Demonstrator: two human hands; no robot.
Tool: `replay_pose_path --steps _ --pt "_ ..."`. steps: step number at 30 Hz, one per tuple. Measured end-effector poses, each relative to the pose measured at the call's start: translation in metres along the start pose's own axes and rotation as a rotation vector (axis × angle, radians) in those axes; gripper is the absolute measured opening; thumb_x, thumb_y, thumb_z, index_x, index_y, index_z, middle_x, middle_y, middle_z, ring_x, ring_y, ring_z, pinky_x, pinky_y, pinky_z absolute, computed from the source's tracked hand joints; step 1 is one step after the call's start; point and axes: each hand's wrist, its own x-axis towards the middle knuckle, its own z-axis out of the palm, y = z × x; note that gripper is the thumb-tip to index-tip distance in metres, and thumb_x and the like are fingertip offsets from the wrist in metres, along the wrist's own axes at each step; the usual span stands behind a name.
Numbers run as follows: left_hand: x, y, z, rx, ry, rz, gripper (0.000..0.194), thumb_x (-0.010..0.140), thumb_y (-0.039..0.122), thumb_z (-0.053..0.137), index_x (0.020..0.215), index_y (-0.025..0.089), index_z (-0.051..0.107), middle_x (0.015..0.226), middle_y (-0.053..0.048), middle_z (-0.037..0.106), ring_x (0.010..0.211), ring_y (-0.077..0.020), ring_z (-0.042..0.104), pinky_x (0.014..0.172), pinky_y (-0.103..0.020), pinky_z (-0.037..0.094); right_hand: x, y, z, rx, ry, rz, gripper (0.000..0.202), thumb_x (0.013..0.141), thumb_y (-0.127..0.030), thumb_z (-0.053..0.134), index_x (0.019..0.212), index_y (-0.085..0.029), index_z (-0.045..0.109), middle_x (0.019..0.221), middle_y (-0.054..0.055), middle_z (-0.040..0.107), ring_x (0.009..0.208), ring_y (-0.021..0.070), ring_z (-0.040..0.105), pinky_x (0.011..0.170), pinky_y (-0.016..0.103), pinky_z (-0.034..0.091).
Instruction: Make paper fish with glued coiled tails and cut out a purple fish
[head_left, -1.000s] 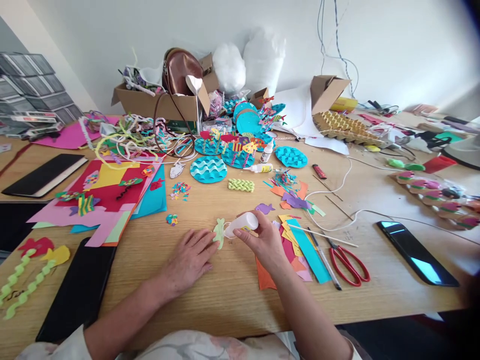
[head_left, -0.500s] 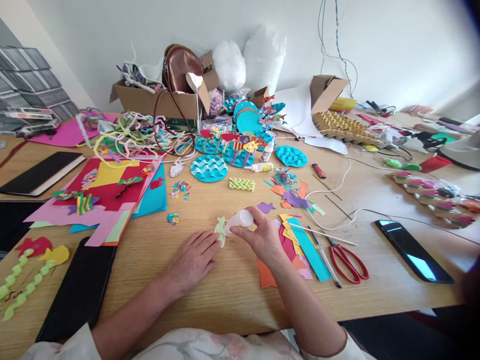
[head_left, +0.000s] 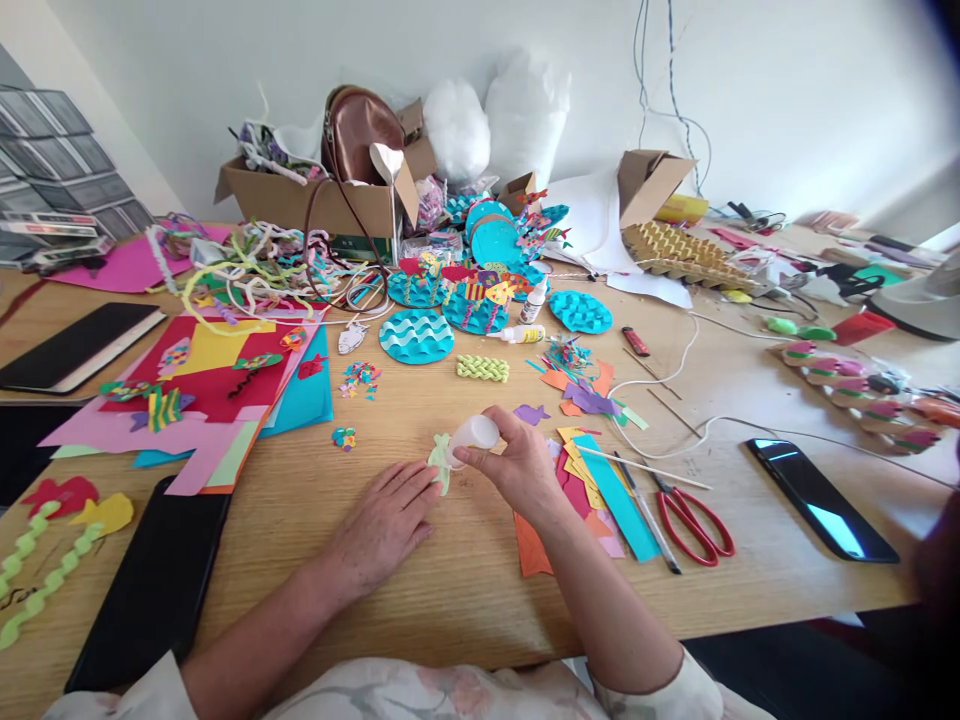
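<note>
A pale green paper fish (head_left: 439,455) lies on the wooden table. My left hand (head_left: 390,515) rests flat beside it, fingers stretched out, the fingertips touching its edge. In my right hand (head_left: 517,465) is a white glue bottle (head_left: 474,434), gripped between thumb and fingers and tilted with its base up and to the right. The bottle's nozzle points down at the fish; whether it touches the paper I cannot tell. To the left lies a little heap of coloured paper dots (head_left: 344,438). A purple paper fish (head_left: 531,413) is just beyond my right hand.
Red-handled scissors (head_left: 697,530), a pen (head_left: 651,520) and paper strips (head_left: 619,500) lie right of my right arm, with a phone (head_left: 821,500) farther right. Coloured sheets (head_left: 202,390) spread at left. Behind are blue wavy discs (head_left: 417,338) and a cardboard box (head_left: 315,210).
The glue bottle and my right hand have shifted slightly left over the green fish. My left hand stays in place on the fish's edge.
</note>
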Motion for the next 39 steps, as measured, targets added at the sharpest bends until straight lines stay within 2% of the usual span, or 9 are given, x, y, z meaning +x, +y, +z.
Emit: replay_pose_path --steps 26,39 --pt "0.0002 -0.0011 0.0036 0.017 0.081 0.027 0.035 0.082 0.016 0.053 0.116 0.013 0.051 0.121 -0.013 0.058 0.118 -0.0249 0.048 0.097 -0.045 0.041 0.0023 0.0006 0.0075 0.063 -0.023 -0.038 0.03 0.069 -0.041 0.062 0.057 -0.021 0.044 0.054 -0.005 0.046 0.053 0.0113 0.044 0.052 0.022 0.032" --pt "0.0016 0.0008 -0.0015 -0.001 0.079 0.006 0.034 0.079 0.013 0.056 0.113 0.014 0.053 0.118 -0.013 0.056 0.114 -0.0243 0.049 0.097 -0.043 0.042 0.0007 -0.001 0.0081 0.07 -0.023 -0.038 0.029 0.069 -0.04 0.062 0.057 -0.02 0.045 0.055 -0.004 0.049 0.053 0.0115 0.046 0.052 0.022 0.033"
